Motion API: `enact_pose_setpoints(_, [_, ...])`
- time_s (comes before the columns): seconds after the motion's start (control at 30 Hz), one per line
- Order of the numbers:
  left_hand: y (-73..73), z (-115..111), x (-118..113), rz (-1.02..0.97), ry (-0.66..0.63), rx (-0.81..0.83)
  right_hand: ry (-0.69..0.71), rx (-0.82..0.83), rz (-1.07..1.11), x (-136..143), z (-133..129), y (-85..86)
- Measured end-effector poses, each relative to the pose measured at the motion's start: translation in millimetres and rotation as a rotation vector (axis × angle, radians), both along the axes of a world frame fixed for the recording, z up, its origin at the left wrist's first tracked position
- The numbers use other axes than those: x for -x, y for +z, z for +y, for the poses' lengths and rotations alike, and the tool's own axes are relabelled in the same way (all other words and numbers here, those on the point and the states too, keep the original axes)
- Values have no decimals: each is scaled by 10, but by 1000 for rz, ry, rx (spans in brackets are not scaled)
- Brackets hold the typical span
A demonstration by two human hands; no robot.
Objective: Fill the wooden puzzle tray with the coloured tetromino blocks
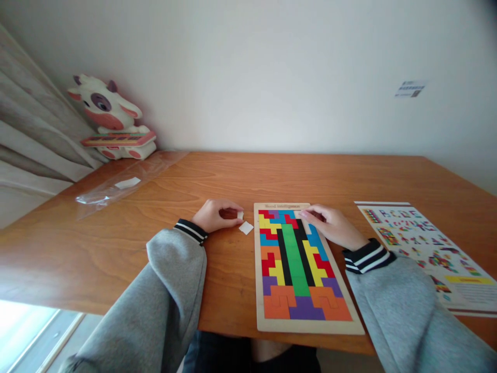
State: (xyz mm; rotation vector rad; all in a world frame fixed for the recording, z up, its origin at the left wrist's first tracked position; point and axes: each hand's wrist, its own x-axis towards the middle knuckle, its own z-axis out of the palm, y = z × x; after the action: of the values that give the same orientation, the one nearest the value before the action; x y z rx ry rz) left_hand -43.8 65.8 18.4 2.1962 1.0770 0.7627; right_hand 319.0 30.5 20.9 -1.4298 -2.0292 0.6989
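A wooden puzzle board (310,326) lies on the table, filled with red, blue, yellow, orange, purple, black and green block pieces. Bare wood shows near its top right corner. Between thumb and fingertips, my left hand (217,215) pinches a small pale puzzle piece (240,215), left of the board. Just below it, another pale puzzle piece (246,228) rests on the table. My right hand (334,226) reaches over the board's upper right, its fingertips brought together at the top row. Whatever may be between those fingertips is hidden.
A printed pattern sheet (430,248) lies right of the board. Clear plastic wrapping (112,189) is spread at the table's left, before a cow-shaped toy keyboard (112,122). A curtain (34,119) hangs at far left. The table (171,290) ends close to my lap.
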Motion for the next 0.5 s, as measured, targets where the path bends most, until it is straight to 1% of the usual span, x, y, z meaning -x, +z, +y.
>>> enact_pose_setpoints(0.07, [15,-21,-12,-35,-29,43,2,3,0,0,-2,1])
enact_pose_setpoints(0.13, [43,-37,-23,-28,-99,61,-2,11,-8,1,-3,2])
enact_pose_setpoints(0.23, [83,-48,-38,13,-192,31,-8,18,-19,4,-1,7])
enact_pose_setpoints(0.37, [99,-35,-52,50,-231,-49,2,17,-15,10,-1,20])
enact_pose_setpoints(0.5, [92,-11,-53,92,-278,-42,1,14,-14,11,3,17])
